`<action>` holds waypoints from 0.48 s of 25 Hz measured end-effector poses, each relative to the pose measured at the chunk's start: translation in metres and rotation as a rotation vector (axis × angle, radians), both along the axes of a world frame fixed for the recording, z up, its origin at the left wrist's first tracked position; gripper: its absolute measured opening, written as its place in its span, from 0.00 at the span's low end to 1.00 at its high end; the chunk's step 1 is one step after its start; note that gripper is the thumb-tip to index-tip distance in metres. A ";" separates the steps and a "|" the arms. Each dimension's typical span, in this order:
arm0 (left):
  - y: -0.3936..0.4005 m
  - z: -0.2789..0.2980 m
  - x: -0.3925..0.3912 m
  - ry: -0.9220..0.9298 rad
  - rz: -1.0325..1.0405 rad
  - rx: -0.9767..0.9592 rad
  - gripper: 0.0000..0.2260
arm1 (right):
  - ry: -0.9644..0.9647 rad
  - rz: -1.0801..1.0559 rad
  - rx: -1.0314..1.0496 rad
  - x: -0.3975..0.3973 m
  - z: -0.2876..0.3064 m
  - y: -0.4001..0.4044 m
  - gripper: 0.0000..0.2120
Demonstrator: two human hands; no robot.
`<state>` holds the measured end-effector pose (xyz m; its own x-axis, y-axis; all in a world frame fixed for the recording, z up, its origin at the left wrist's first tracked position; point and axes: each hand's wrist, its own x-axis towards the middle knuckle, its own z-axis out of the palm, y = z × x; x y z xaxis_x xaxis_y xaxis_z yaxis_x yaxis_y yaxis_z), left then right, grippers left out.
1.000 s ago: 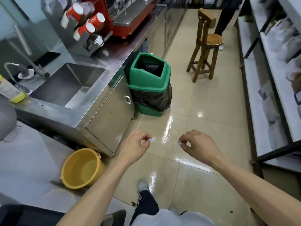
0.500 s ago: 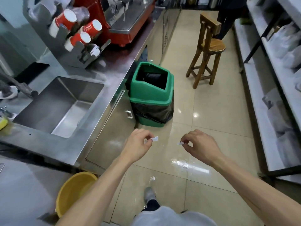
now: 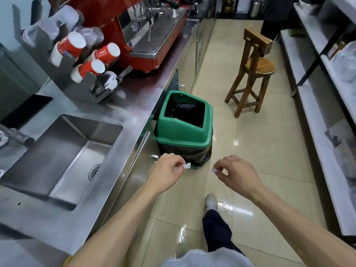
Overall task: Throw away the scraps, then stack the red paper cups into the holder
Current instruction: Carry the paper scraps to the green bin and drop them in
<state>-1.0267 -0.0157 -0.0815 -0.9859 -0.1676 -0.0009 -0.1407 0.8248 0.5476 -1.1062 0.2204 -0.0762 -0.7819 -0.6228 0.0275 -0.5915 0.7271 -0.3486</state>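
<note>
My left hand pinches a small white paper scrap between thumb and forefinger. In my right hand is a second, smaller white scrap, also pinched. Both hands hover over the floor just in front of the green bin, whose open top shows a black liner. On the counter at upper left, stacks of red paper cups lie slanted in a steel cup holder.
A steel sink is set into the counter to my left. A red espresso machine stands behind the holder. A wooden stool stands on the tiled floor beyond the bin, and white shelves line the right side.
I have walked forward along the counter, so the green bin is now much closer to my hands. Both hands keep their pinch on the scraps.
</note>
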 end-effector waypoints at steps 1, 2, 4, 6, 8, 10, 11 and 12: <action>-0.004 -0.001 -0.015 0.003 0.000 -0.004 0.03 | 0.002 0.003 -0.001 -0.017 -0.002 -0.004 0.04; -0.007 -0.001 -0.031 0.006 0.004 -0.006 0.04 | 0.003 0.007 -0.009 -0.036 -0.003 -0.008 0.03; -0.011 -0.001 -0.065 0.007 0.026 -0.007 0.04 | 0.004 0.026 -0.019 -0.076 -0.004 -0.014 0.04; -0.012 0.002 -0.098 -0.010 0.049 -0.011 0.04 | 0.014 0.052 -0.022 -0.116 -0.001 -0.020 0.04; -0.013 0.004 -0.131 -0.027 0.063 -0.016 0.04 | 0.029 0.078 -0.027 -0.154 0.003 -0.023 0.04; -0.013 0.004 -0.162 -0.042 0.082 -0.008 0.04 | 0.033 0.099 -0.028 -0.190 0.005 -0.027 0.05; -0.012 0.003 -0.174 -0.048 0.090 -0.006 0.04 | 0.027 0.107 -0.032 -0.205 0.005 -0.030 0.05; -0.012 0.002 -0.185 -0.052 0.097 -0.007 0.04 | 0.016 0.115 -0.035 -0.218 0.005 -0.033 0.06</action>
<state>-1.2116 -0.0279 -0.0791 -0.9635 -0.2627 -0.0507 -0.2487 0.8094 0.5320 -1.3245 0.1877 -0.0716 -0.7044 -0.7070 0.0629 -0.6762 0.6415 -0.3623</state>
